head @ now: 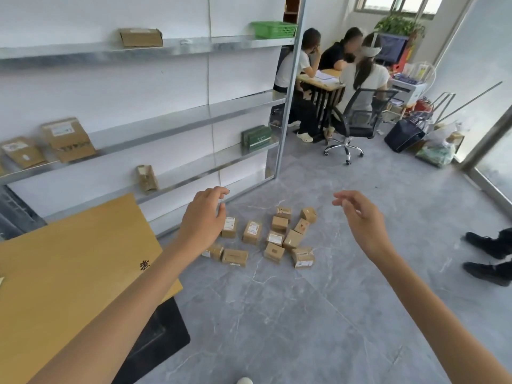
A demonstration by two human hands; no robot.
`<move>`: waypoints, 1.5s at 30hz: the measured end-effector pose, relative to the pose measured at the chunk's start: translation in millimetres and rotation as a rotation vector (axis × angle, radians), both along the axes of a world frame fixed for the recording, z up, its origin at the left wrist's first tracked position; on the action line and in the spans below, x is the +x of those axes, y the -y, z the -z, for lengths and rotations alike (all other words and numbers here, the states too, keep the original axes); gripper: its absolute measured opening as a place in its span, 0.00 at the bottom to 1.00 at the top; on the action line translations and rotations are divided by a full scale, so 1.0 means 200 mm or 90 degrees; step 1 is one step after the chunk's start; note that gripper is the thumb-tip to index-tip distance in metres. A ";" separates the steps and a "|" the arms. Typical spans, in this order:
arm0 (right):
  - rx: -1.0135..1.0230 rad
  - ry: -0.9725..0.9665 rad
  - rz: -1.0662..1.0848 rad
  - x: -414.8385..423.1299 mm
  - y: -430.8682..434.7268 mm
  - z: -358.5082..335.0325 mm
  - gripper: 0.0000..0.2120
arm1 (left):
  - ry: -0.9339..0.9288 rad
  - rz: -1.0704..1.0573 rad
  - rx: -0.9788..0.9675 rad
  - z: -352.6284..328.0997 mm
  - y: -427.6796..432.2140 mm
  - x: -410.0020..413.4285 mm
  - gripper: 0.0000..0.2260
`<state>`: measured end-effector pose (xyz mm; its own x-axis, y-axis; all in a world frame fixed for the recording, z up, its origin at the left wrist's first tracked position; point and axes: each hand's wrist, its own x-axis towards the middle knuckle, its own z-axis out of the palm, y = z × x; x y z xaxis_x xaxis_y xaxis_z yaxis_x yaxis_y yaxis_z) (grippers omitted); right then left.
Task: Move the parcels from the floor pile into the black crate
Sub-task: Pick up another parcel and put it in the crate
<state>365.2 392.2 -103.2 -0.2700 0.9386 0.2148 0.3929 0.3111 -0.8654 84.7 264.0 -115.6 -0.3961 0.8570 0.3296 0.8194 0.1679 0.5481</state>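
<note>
Several small brown cardboard parcels (273, 238) lie scattered on the grey floor in the middle of the view. My left hand (203, 217) hovers above the pile's left side, fingers loosely curled and empty. Stretched out to the right of the pile, my right hand (360, 217) is also empty with its fingers apart. The black crate (158, 333) stands at lower left, mostly hidden under a large flat cardboard sheet (72, 273) and my left forearm.
A metal shelf rack (194, 117) with a few boxes and a green basket (273, 29) runs along the left wall. People sit at a desk (321, 79) behind an office chair (357, 126). Someone's black shoes (490, 256) stand at the right.
</note>
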 end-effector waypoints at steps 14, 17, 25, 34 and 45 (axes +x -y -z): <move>-0.042 -0.013 -0.014 -0.38 -0.69 0.13 0.12 | -0.005 0.000 0.000 0.10 -0.73 -0.44 0.14; -0.060 -0.010 -0.022 -0.43 -0.91 0.15 0.12 | 0.002 0.002 -0.010 0.13 -0.93 -0.48 0.14; -0.103 0.000 -0.027 -0.54 -1.56 0.23 0.12 | 0.033 0.001 -0.067 0.27 -1.57 -0.54 0.13; -0.189 0.074 -0.078 -0.82 -2.08 0.42 0.11 | 0.099 -0.037 -0.137 0.48 -1.99 -0.74 0.12; -0.361 0.130 -0.047 -1.41 -2.64 0.78 0.08 | 0.151 -0.018 -0.216 0.80 -2.62 -1.32 0.12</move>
<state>83.9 919.5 -259.7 -0.3220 0.8690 -0.3758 0.5634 -0.1431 -0.8137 -179.7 788.6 -275.0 -0.4521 0.8889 -0.0732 0.6690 0.3923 0.6313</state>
